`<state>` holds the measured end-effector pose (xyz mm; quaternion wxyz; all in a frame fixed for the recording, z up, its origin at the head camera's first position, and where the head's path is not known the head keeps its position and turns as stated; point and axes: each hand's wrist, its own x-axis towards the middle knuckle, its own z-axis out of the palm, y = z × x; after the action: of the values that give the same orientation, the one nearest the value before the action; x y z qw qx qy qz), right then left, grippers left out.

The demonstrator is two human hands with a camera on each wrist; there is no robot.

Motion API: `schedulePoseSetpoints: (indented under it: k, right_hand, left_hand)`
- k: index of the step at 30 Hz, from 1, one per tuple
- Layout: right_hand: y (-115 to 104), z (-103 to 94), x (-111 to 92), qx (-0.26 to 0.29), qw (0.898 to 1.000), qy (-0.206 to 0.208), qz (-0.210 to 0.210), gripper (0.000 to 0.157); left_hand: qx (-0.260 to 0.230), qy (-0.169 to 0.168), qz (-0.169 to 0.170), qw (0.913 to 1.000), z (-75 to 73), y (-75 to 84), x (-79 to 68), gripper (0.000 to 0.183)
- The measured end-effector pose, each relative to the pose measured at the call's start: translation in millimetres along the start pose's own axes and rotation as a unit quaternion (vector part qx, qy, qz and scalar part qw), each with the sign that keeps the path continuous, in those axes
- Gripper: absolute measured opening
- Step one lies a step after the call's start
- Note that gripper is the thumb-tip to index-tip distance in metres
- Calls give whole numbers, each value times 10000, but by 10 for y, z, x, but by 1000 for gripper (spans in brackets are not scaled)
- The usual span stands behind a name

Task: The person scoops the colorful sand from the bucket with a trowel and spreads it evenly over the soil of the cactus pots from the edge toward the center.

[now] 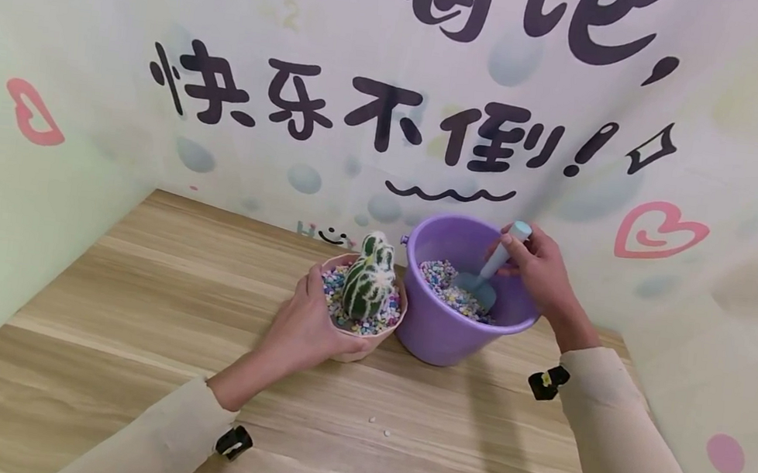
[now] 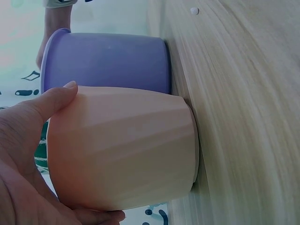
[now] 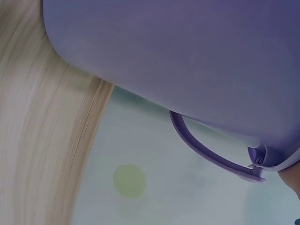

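Observation:
My left hand [image 1: 305,328] grips a pale pink flowerpot [image 2: 122,150] from its near left side, thumb and fingers around the rim. A round green cactus with white fuzz [image 1: 365,293] stands in the pot among multicoloured pebbles [image 1: 337,298]. Just to the right is a purple bucket [image 1: 434,336], partly filled with similar pebbles [image 1: 441,276]. Over the bucket's right rim, my right hand [image 1: 543,275] holds a small light-blue shovel [image 1: 497,262] by its handle. The shovel's blade rests among the pebbles. In the right wrist view the bucket's wall hides the shovel.
Both containers stand on a wood-grain table [image 1: 153,304] near its back edge. A printed white backdrop [image 1: 274,170] rises behind and at the sides. Two stray white pebbles [image 1: 387,433] lie on the front part of the table. The bucket's purple handle [image 3: 206,152] hangs on its far side.

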<state>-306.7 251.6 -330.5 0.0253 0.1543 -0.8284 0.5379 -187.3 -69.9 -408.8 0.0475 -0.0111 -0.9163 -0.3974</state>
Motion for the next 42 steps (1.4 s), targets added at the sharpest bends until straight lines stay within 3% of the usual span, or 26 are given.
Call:
schedulePoseSetpoints:
  k: [7, 11, 18, 26, 34, 42]
  right_hand:
    - [-13, -49, -6, 1290, 9910, -349, 17, 22]
    - [-18, -65, -7, 1576, 9863, -485, 38, 20]
    - [-27, -90, 5, 1798, 9821, -491, 269, 23]
    - [-62, -89, 48, 1436, 9847, -168, 977, 45]
    - [-121, -64, 91, 1468, 9795, -207, 1362, 40]
    - [-131, -53, 111, 1564, 9766, -157, 1469, 39]
  left_hand:
    - [-48, 21, 14, 10000, 4, -7, -3, 126]
    - [-86, 36, 37, 9999, 13, -18, 5, 126]
    - [27, 35, 20, 10000, 3, -7, -3, 129]
    - [168, -9, -6, 9999, -1, -2, -9, 129]
    - [169, -16, -26, 9999, -6, 1, -9, 129]
    - [206, -29, -56, 9998, -11, 3, -6, 130]
